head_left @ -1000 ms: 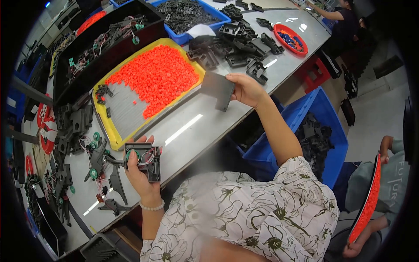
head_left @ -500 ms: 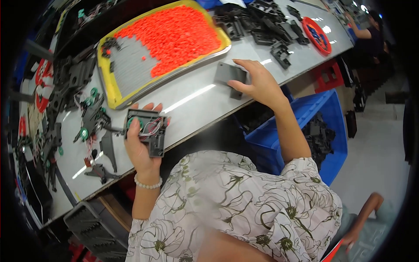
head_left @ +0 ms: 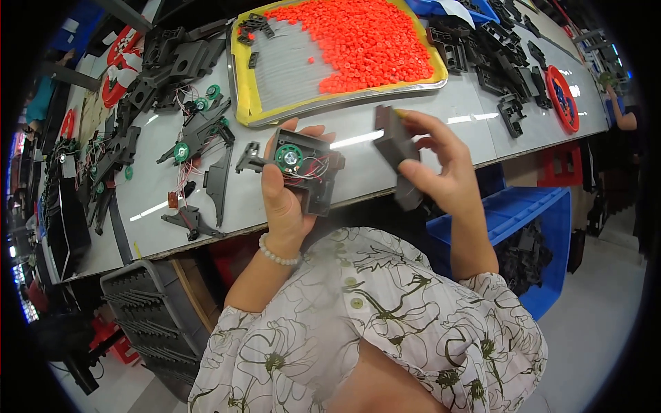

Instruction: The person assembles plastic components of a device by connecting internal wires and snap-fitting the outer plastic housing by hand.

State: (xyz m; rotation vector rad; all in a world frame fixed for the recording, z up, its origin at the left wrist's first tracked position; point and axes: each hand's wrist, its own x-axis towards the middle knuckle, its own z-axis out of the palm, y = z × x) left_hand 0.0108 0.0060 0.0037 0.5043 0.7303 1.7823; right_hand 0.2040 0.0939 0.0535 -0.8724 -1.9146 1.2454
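Grey crate: a slotted grey crate [head_left: 155, 310] is seen at the near left, below the table [head_left: 248, 168].
Dark parts: a pile of dark moulded parts [head_left: 182, 62] is spread over the far left of the table.
Wired pieces: loose arms with green discs and thin wires [head_left: 200, 134] are scattered just nearer than that pile.
Left hand: the open housing [head_left: 320, 196] is gripped by the left hand [head_left: 284, 206], the thumb laid along its left side and the fingers wrapped behind; it is held up at the near edge of the table.
Inside the housing: a round green-rimmed speaker [head_left: 288, 158] is seated at the left, with red and white wires [head_left: 315, 167] bunched to its right.
Tray: orange pieces [head_left: 375, 48] are heaped in a yellow-lined tray [head_left: 246, 89], beyond both hands.
Right hand: a dark cover [head_left: 396, 141] is pinched between thumb and fingers of the right hand [head_left: 447, 165], tilted and apart from the housing; its lower end is blurred, so its exact shape cannot be told.
Blue crate: more dark pieces [head_left: 527, 255] are held in a blue crate [head_left: 496, 213] at the near right.
Red dish: blue bits [head_left: 563, 96] are contained in a red dish [head_left: 571, 124] at the far right.
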